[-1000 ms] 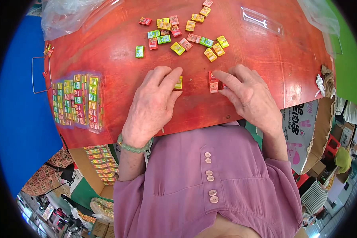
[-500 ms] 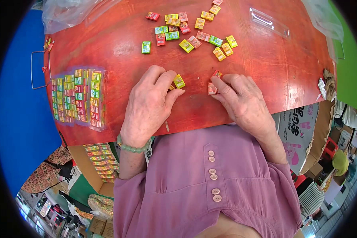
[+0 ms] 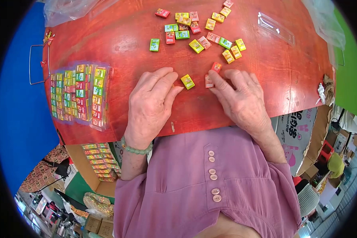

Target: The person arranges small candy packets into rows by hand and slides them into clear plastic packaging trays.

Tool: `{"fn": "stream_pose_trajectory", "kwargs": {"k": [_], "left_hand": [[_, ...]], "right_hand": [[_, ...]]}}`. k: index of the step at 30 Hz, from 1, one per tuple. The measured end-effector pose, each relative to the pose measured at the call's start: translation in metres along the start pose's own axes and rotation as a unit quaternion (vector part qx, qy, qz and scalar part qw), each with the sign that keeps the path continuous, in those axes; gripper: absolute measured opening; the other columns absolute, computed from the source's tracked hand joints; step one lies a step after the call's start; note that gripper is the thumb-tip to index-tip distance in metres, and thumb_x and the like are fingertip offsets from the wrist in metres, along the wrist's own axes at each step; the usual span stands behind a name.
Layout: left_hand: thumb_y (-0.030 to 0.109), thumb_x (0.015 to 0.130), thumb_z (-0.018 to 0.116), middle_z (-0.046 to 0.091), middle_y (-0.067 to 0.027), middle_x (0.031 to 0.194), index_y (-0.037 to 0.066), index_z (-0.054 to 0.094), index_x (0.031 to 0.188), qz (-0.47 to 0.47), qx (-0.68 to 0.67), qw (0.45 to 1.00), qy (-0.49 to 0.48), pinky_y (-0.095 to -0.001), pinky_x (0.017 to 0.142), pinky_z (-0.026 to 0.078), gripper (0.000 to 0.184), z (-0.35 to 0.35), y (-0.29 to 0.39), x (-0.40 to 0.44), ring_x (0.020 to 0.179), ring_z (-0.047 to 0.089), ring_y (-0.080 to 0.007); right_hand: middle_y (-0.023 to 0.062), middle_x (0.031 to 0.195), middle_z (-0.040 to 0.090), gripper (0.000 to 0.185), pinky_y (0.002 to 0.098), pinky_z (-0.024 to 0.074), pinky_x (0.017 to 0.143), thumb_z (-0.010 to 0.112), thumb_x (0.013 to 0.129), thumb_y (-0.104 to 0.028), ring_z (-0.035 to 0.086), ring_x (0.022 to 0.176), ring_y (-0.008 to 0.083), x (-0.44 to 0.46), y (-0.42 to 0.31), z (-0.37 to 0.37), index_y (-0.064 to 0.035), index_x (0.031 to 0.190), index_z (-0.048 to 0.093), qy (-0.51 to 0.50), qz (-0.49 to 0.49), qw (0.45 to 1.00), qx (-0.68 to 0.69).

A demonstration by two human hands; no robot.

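My left hand (image 3: 151,105), with a green bead bracelet (image 3: 137,150) at the wrist, is pinched closed over a small box, mostly hidden by the fingers. Just right of its fingertips a yellow small box (image 3: 187,81) lies on the red tabletop (image 3: 146,59). My right hand (image 3: 242,93) has thumb and index finger closed on a pink small box (image 3: 209,81). A red small box (image 3: 216,66) touches that index fingertip. Farther out, several small boxes in yellow, green, red and pink lie scattered, among them a green small box (image 3: 154,45) set apart.
Clear plastic trays (image 3: 101,99) filled with rows of small boxes stand at the left. An unfilled clear tray (image 3: 275,28) lies at the upper right. Plastic bags (image 3: 325,27) hang over the far corners. Below the table's left edge is a carton (image 3: 81,166) with more packed boxes.
The view has shifted slightly, so the scattered boxes appear farther right. My right hand has drawn the pink and red boxes leftward, closer to the yellow one. My left hand keeps its pinch.
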State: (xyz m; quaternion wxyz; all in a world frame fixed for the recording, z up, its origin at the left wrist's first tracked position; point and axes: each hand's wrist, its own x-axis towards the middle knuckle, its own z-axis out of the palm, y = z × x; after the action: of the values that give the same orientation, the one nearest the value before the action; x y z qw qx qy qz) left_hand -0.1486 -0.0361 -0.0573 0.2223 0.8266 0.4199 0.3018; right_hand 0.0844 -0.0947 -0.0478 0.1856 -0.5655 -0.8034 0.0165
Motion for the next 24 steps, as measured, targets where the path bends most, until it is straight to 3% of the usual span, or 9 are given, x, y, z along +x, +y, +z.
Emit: {"fn": "stream_pose_trajectory", "kwargs": {"k": [4,7,10,19,24], "left_hand": [[-0.003,0.078,0.082,0.071,-0.0156,0.119,-0.001,0.072,0.110,-0.004,-0.017,1.000,0.012,-0.0371,0.077,0.058,0.033,-0.004,-0.003,-0.008,0.091,0.070,-0.0282],[-0.005,0.080,0.079,0.069,-0.0163,0.121,-0.002,0.071,0.109,-0.023,-0.016,1.000,0.002,-0.0383,0.081,0.058,0.030,-0.007,0.000,-0.008,0.097,0.070,-0.0303],[-0.006,0.081,0.078,0.067,-0.0163,0.120,-0.002,0.070,0.108,-0.024,0.013,0.999,-0.017,-0.0403,0.084,0.057,0.028,-0.010,0.002,-0.007,0.100,0.068,-0.0319],[-0.002,0.078,0.081,0.069,-0.0138,0.114,-0.001,0.070,0.110,-0.007,0.004,1.000,0.020,-0.0408,0.080,0.056,0.033,-0.003,-0.004,-0.005,0.096,0.066,-0.0317],[0.000,0.076,0.082,0.068,-0.0134,0.115,-0.002,0.069,0.119,0.032,0.004,0.999,0.014,-0.0409,0.081,0.056,0.045,0.001,-0.006,-0.005,0.095,0.063,-0.0318]], "right_hand": [[0.0040,0.096,0.059,0.032,0.0361,0.0471,0.074,0.076,0.089,-0.019,0.061,0.085,0.0220,0.002,-0.002,-0.007,-0.0097,0.119,0.070,-0.015,0.038,0.999,0.021],[0.0101,0.103,0.062,0.034,0.0414,0.0530,0.075,0.079,0.087,-0.012,0.065,0.088,0.0279,0.012,0.002,-0.012,-0.0052,0.119,0.071,-0.037,0.046,0.993,0.098],[0.0120,0.099,0.059,0.026,0.0461,0.0519,0.076,0.075,0.090,-0.012,0.062,0.086,0.0313,0.036,0.006,-0.014,-0.0033,0.112,0.067,0.007,0.042,0.992,0.122],[0.0162,0.101,0.059,0.020,0.0459,0.0542,0.080,0.062,0.087,-0.002,0.066,0.091,0.0348,0.086,0.021,-0.014,-0.0011,0.106,0.065,-0.124,-0.027,0.992,0.000],[0.0144,0.103,0.061,0.022,0.0431,0.0552,0.086,0.071,0.079,-0.003,0.067,0.094,0.0314,0.095,0.014,-0.008,-0.0023,0.100,0.064,-0.101,-0.075,0.991,-0.050]]}}
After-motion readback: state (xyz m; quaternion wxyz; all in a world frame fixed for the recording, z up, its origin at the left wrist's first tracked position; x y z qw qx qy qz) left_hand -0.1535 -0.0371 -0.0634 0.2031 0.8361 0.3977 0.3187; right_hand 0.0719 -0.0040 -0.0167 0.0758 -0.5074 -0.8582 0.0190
